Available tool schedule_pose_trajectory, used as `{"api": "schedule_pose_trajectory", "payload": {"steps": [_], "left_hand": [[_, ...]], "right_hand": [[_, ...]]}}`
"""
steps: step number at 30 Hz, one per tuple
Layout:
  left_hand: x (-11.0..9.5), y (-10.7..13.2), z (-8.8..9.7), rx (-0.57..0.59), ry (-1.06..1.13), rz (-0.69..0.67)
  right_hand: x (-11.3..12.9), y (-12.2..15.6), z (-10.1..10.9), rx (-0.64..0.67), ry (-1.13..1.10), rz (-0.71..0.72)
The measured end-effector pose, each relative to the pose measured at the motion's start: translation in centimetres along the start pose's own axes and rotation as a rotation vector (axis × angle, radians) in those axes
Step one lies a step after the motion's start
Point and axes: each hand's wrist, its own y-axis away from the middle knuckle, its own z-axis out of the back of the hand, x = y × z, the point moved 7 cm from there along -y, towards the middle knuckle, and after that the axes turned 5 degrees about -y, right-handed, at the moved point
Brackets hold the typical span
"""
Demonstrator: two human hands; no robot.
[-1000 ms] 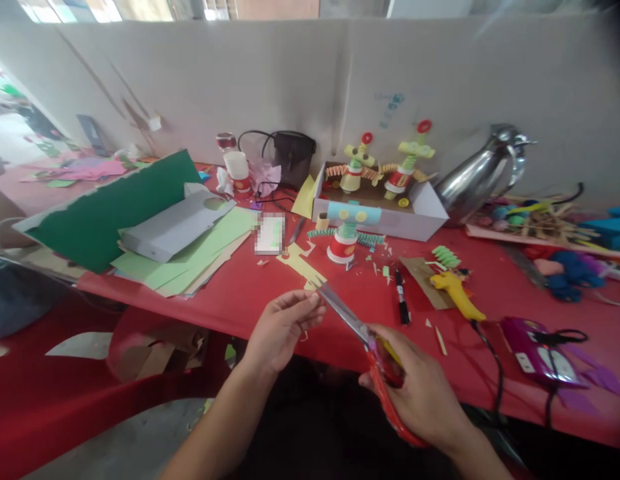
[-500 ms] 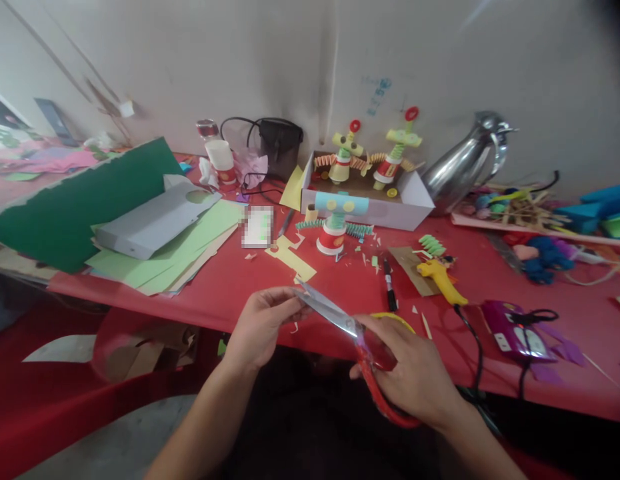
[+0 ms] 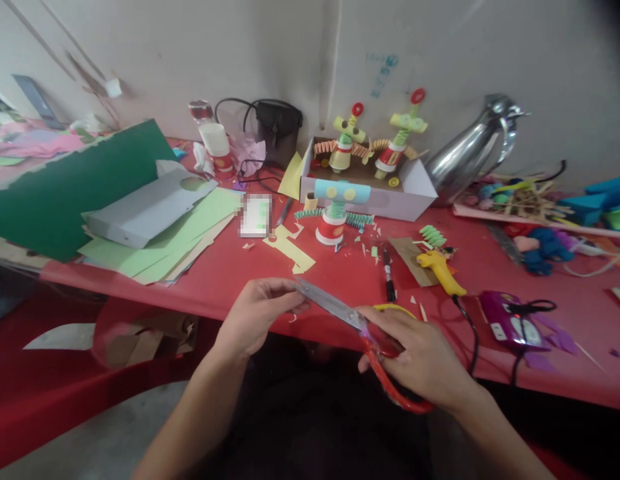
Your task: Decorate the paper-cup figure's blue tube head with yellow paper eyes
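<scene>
Gripping the red-handled scissors (image 3: 363, 327), the right hand (image 3: 420, 363) is seen at near centre-right, its fingers curled through the handle loops; blades are nearly closed and point up-left. The left hand (image 3: 257, 313) is held just left of the blade tips, thumb & forefinger pressed together near the tips; whether a paper scrap is pinched there can't be told. Both hands are held over the near edge of the red surface (image 3: 230, 280).

Just beyond the hands, a yellow paper offcut (image 3: 290, 250) is laid flat, w/ a paper-cup figure (image 3: 333, 223) standing behind it. A black marker (image 3: 389, 280) and a yellow glue gun (image 3: 440, 267) are laid to the right, the gun on a cardboard scrap; a purple device (image 3: 510, 320) w/ a black cord is seen further right. At the far side, a white box (image 3: 415, 193) holds two more cup figures, w/ a steel jug (image 3: 470, 160) beside it. Green paper sheets (image 3: 155, 247) are stacked at left.
</scene>
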Motion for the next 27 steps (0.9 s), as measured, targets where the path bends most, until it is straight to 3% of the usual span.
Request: {"api": "schedule_pose_trajectory", "payload": {"steps": [4,9,16,27], "left_hand": [[0.3,-0.1,0.4,-0.067,0.086,-0.004],[1.6,-0.7,0.3,-0.17,0.392,0.068],[2.0,-0.5,-1.1,-0.195,0.619,0.102],[1.7,-0.3,-1.6,-0.193,0.653,0.018]], "right_hand": [[-0.3,0.2,-0.1,-0.026,-0.093,-0.045],[-0.5,0.5,-1.0,-0.11,-0.148,-0.204],[1.4,0.1,-2.5,-0.245,-0.024,-0.107],[2.0,-0.4,-3.5,-0.315,0.043,-0.056]]}}
